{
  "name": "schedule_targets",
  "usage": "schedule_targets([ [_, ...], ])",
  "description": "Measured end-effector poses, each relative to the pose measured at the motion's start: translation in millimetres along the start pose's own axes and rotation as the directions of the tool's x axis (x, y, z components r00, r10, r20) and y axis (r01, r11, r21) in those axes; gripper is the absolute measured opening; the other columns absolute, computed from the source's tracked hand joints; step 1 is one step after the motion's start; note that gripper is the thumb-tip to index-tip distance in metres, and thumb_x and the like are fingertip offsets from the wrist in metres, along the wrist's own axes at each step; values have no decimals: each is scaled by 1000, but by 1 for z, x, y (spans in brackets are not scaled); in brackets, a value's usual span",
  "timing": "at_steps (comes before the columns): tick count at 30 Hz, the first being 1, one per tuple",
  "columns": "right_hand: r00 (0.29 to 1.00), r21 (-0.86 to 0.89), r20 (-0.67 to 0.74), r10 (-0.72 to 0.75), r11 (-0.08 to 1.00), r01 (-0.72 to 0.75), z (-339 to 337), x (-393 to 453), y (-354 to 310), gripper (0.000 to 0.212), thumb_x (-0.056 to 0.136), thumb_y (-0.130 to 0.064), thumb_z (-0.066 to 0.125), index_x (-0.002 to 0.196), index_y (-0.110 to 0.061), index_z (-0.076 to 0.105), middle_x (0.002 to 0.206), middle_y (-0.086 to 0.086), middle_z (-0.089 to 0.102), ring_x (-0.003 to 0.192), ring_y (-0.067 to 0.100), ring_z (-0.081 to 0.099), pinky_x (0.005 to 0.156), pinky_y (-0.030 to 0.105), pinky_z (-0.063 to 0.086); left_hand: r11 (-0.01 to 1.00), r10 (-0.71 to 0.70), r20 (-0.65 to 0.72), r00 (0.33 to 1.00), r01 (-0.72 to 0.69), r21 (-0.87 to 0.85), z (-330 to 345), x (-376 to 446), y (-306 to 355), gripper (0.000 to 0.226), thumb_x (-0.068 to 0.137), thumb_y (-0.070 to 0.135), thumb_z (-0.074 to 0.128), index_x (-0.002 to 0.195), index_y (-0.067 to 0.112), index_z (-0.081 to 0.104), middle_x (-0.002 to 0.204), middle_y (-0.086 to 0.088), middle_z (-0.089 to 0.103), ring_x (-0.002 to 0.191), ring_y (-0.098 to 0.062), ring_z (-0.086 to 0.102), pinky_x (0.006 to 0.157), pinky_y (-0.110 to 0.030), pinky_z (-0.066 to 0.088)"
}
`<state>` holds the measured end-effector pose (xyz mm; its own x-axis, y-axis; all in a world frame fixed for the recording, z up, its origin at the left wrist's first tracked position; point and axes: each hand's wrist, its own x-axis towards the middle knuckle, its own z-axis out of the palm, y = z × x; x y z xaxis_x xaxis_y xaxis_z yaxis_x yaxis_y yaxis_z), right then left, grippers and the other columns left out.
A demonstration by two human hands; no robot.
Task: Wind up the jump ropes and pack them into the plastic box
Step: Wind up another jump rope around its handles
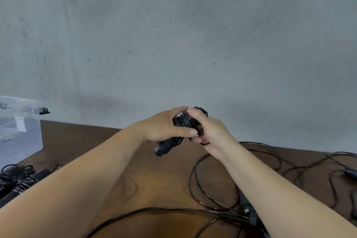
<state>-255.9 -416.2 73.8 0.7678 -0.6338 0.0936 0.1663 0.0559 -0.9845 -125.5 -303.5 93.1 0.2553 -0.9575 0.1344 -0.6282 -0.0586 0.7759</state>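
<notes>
At the far left a clear plastic box (21, 131) stands on the brown table (154, 179), close to the grey wall (173, 35); a black clip (44, 110) shows at its upper rim. What lies inside is too faint to tell. In front of the box, at the table's left edge, wound ropes (17, 181) lie together in a black bundle, partly hidden behind the left forearm.

Above the middle of the table, both hands meet on 1 wound rope (185, 121). The left hand (164, 127) grips it from the left, fingers curled over the top and thumb stretched along the near side. A black handle (164, 146) sticks out below this hand, tilted down to the left, clear of the table. The right hand (210, 131) clamps the same bundle from the right, fingers wrapped over the coils; a dark ring (205, 143) sits on 1 finger.

To the right, loose ropes (251, 160) sprawl over the table in wide loops, running under the right forearm toward the near edge. More handles (350, 172) lie at the far right edge.
</notes>
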Motion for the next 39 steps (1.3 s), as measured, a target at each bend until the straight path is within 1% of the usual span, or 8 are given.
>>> schedule_targets([
  [7,991,-49,105,84,996,-79,-3,-5,0,54,81,-51,72,107,-4,71,78,4,61,66,15,53,59,26,46,996,-41,-181,983,27,-80,12,-8,-7,24,86,32,70,108,25,64,93,-2,71,77,-12,65,69,-24,51],
  [13,1000,31,0,10,999,-10,-10,-13,-4,44,83,-5,75,123,-3,57,102,9,70,78,14,71,79,28,58,923,-93,-153,984,27,-383,17,-9,-12,24,90,32,67,111,20,65,87,-5,70,71,-14,63,61,-25,51],
  [17,978,-100,-116,-171,982,160,-7,-18,7,49,77,-2,78,120,-15,59,112,9,68,85,16,74,93,37,56,863,-126,-173,977,22,-505,18,-7,-13,42,84,41,71,114,13,64,89,-10,68,73,-19,63,59,-28,49],
  [22,928,-157,-119,-354,929,335,-7,-22,9,21,84,-6,75,97,-20,68,88,3,73,76,16,74,78,30,59,792,-184,-155,971,53,-609,17,-10,-10,37,82,42,66,104,12,63,84,-11,68,70,-22,64,53,-26,48],
  [25,874,-395,-125,-469,832,390,-11,-21,12,9,79,-23,81,85,-20,76,79,-4,73,63,13,68,65,31,57,771,-232,-144,962,91,-631,19,-13,-8,35,91,37,60,109,7,63,78,-12,69,62,-20,65,48,-23,46],
  [32,767,-629,-45,-640,615,476,-11,-17,13,30,92,-29,67,72,-7,67,76,3,62,62,17,61,64,38,52,769,-211,-127,969,84,-634,30,-16,-7,55,76,47,67,111,5,64,82,-13,69,69,-24,65,59,-27,49],
  [35,811,-544,-100,-576,715,440,-10,-18,5,5,92,-23,67,92,-18,67,74,-4,63,63,13,62,62,27,52,756,-235,-125,964,100,-647,31,-16,-5,43,87,43,62,109,5,65,81,-13,70,68,-23,66,59,-27,49],
  [39,837,-132,-382,-393,919,371,-11,-14,0,32,88,-14,72,117,-17,58,70,-2,71,60,11,67,70,27,57,715,-257,-121,959,105,-691,36,-17,1,33,93,37,57,98,5,65,71,-13,69,53,-19,63,47,-22,47],
])
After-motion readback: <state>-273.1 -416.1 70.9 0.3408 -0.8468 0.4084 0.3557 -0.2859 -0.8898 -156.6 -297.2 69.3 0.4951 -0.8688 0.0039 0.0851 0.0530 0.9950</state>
